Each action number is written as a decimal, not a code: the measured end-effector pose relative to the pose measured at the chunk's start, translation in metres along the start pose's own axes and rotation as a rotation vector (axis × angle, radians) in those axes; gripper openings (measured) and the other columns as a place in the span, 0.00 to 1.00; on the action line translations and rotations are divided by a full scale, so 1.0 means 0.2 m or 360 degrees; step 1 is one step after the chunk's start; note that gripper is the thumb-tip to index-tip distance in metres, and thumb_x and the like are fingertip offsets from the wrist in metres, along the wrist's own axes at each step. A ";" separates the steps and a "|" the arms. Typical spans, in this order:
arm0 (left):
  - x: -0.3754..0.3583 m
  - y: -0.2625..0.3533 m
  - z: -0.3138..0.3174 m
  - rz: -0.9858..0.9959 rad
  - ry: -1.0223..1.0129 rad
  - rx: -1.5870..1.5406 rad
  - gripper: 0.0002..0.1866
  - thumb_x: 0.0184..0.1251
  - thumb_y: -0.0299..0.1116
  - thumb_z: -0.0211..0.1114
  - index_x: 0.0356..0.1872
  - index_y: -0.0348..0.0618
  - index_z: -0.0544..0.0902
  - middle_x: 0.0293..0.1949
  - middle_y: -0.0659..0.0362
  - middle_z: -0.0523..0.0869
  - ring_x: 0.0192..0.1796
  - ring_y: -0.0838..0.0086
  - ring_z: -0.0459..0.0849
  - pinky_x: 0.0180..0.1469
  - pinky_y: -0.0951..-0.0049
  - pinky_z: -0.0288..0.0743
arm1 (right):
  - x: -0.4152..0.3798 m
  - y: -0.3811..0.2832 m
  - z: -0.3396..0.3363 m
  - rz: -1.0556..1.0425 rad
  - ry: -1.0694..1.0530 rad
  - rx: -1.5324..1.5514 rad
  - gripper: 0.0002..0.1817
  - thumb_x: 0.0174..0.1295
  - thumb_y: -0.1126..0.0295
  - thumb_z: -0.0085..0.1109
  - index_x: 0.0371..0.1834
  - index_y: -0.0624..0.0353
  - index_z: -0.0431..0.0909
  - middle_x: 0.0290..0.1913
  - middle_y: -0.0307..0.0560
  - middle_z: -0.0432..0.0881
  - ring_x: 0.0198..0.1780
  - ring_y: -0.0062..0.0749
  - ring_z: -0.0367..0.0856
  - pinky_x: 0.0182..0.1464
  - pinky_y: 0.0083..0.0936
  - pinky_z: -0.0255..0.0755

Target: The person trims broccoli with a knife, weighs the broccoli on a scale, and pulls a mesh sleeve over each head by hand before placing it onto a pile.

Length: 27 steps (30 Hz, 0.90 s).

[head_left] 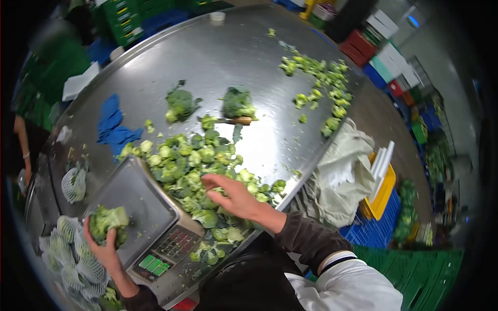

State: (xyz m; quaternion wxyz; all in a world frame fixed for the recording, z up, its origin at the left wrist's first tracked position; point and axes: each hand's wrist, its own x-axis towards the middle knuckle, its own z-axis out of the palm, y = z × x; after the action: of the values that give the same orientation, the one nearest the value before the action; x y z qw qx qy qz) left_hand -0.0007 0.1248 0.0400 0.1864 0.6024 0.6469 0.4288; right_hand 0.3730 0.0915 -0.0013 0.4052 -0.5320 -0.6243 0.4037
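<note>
My left hand (105, 254) is closed around a broccoli head (110, 223), cut stem side showing, above the metal pan of a weighing scale (142, 189). My right hand (233, 196) hovers at a heap of cut broccoli florets (181, 166), thumb and forefinger apart, with nothing seen between them. Its other fingers are partly hidden. Beyond the heap are two whole broccoli heads, one on the left (180, 105) and one on the right (237, 102). A knife with a wooden handle (242, 121) lies against the right one.
Net-wrapped heads (70, 254) are heaped left of the scale. A blue cloth (113, 124) lies on the metal table (155, 62). More florets (324, 78) are scattered at the far right edge. A pale sack (340, 171) and a yellow crate (383, 192) stand beside the table.
</note>
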 end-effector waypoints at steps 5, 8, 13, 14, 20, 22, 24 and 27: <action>0.01 -0.19 0.01 0.0105 -0.0153 0.0299 0.35 0.51 0.29 0.65 0.64 0.41 0.64 0.61 0.51 0.67 0.64 0.60 0.64 0.67 0.66 0.51 | -0.52 0.20 -0.41 0.0528 0.0894 -0.0227 0.13 0.63 0.71 0.53 0.49 0.64 0.74 0.39 0.46 0.82 0.40 0.25 0.81 0.44 0.22 0.73; 0.00 -0.23 0.05 0.0172 -0.0259 0.0450 0.34 0.55 0.31 0.65 0.64 0.40 0.63 0.64 0.49 0.64 0.65 0.59 0.62 0.66 0.65 0.51 | -0.96 0.36 -0.66 0.0627 0.1399 -0.0057 0.11 0.62 0.74 0.50 0.46 0.66 0.74 0.33 0.44 0.82 0.32 0.23 0.81 0.38 0.18 0.73; -0.03 -0.22 0.03 0.0299 -0.0013 0.0644 0.34 0.58 0.37 0.66 0.64 0.37 0.63 0.63 0.48 0.65 0.65 0.58 0.63 0.66 0.64 0.52 | -1.60 0.73 -1.07 0.1118 0.2172 0.0427 0.17 0.58 0.73 0.53 0.51 0.64 0.72 0.35 0.48 0.81 0.30 0.28 0.81 0.30 0.20 0.76; -0.04 -0.18 0.01 0.0313 0.0034 0.0699 0.35 0.58 0.38 0.66 0.64 0.36 0.63 0.63 0.48 0.65 0.65 0.58 0.63 0.66 0.63 0.52 | -1.66 0.83 -1.15 0.1201 0.2289 0.0500 0.18 0.57 0.73 0.53 0.52 0.63 0.72 0.33 0.45 0.80 0.29 0.27 0.81 0.29 0.19 0.75; -0.26 0.19 -0.09 -0.0009 0.0330 0.0822 0.29 0.59 0.40 0.64 0.60 0.36 0.68 0.60 0.48 0.69 0.64 0.60 0.66 0.65 0.65 0.54 | -1.88 1.89 -1.64 0.1324 0.1953 0.0672 0.13 0.60 0.59 0.54 0.45 0.48 0.76 0.35 0.36 0.75 0.31 0.28 0.73 0.30 0.24 0.69; -0.33 0.41 -0.07 -0.0108 0.0393 0.0843 0.25 0.59 0.39 0.64 0.55 0.36 0.73 0.56 0.50 0.74 0.61 0.61 0.70 0.63 0.67 0.58 | -1.76 2.11 -1.83 0.1609 0.1743 0.0282 0.20 0.58 0.59 0.55 0.55 0.48 0.74 0.41 0.36 0.77 0.36 0.27 0.74 0.32 0.27 0.69; -0.36 0.50 -0.06 -0.0094 0.0446 0.0709 0.23 0.58 0.38 0.65 0.52 0.37 0.75 0.54 0.51 0.76 0.59 0.64 0.71 0.62 0.69 0.60 | -1.72 2.28 -1.99 0.1511 0.1451 -0.0154 0.24 0.55 0.61 0.55 0.57 0.51 0.75 0.51 0.40 0.79 0.46 0.33 0.75 0.49 0.31 0.68; -0.42 0.63 -0.04 -0.0036 0.0478 0.0671 0.23 0.57 0.38 0.66 0.52 0.37 0.75 0.54 0.52 0.76 0.59 0.64 0.72 0.62 0.70 0.60 | -1.58 2.18 -2.06 0.1452 0.1284 -0.0169 0.25 0.56 0.63 0.52 0.59 0.58 0.72 0.59 0.51 0.74 0.61 0.34 0.68 0.64 0.28 0.56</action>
State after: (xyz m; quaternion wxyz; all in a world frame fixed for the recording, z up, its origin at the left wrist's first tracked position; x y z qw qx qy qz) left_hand 0.0892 0.0313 0.1190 -0.0366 0.5503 0.7491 0.3670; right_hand 0.9383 -0.1449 -0.2900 0.3689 -0.8762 -0.1500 0.2715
